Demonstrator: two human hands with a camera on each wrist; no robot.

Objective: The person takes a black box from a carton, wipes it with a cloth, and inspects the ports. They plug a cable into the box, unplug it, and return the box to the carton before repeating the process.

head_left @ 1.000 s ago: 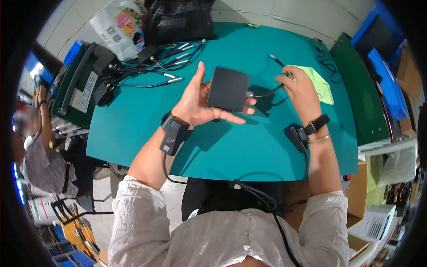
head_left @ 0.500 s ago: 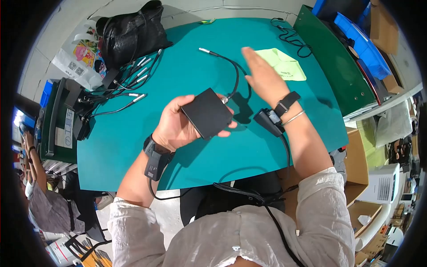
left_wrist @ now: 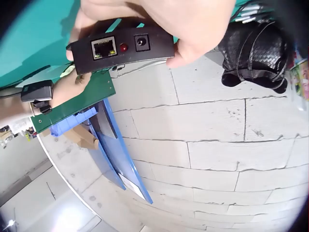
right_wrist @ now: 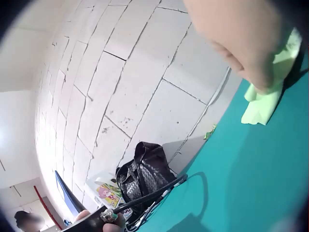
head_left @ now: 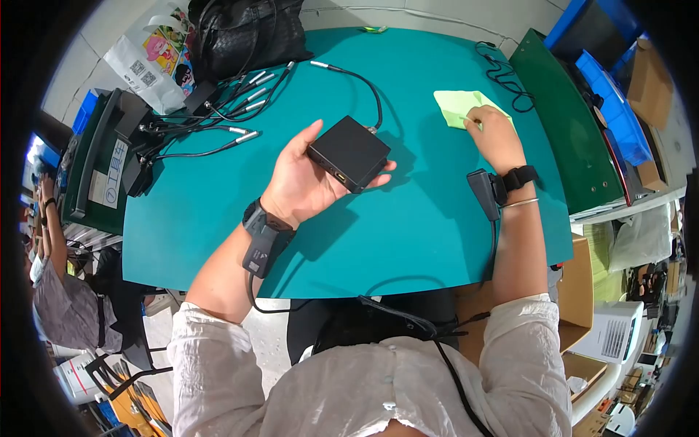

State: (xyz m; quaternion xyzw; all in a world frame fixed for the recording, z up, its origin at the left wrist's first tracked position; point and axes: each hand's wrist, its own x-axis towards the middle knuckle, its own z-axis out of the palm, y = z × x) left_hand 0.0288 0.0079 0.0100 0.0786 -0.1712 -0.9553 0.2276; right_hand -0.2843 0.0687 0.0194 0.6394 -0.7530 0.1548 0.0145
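Observation:
My left hand point(head_left: 293, 180) holds a small black electronics box point(head_left: 348, 151) over the table, thumb along one side and fingers under and past the other. The left wrist view shows a network port point(left_wrist: 104, 48), a red light point(left_wrist: 124, 48) and a round power socket point(left_wrist: 142, 42) on one side of the box point(left_wrist: 161, 47). From its far corner a black cable point(head_left: 375, 95) with a silver plug runs out over the table. On the right, my right hand point(head_left: 498, 143) pinches a light green cloth point(head_left: 453, 108), bunched at the fingertips in the right wrist view.
Several black boxes with silver-tipped cables point(head_left: 211, 149) lie at the left of the green table point(head_left: 408, 240). Behind them stand a printed plastic bag point(head_left: 149, 73) and a black handbag point(head_left: 244, 40). A coiled black cord point(head_left: 502, 76) lies beside the green panel point(head_left: 557, 138) at right.
My right hand has let go of the box's cable, swung up over the cloth and now grips it. My left hand has kept the box, turning and tilting it so one side faces me.

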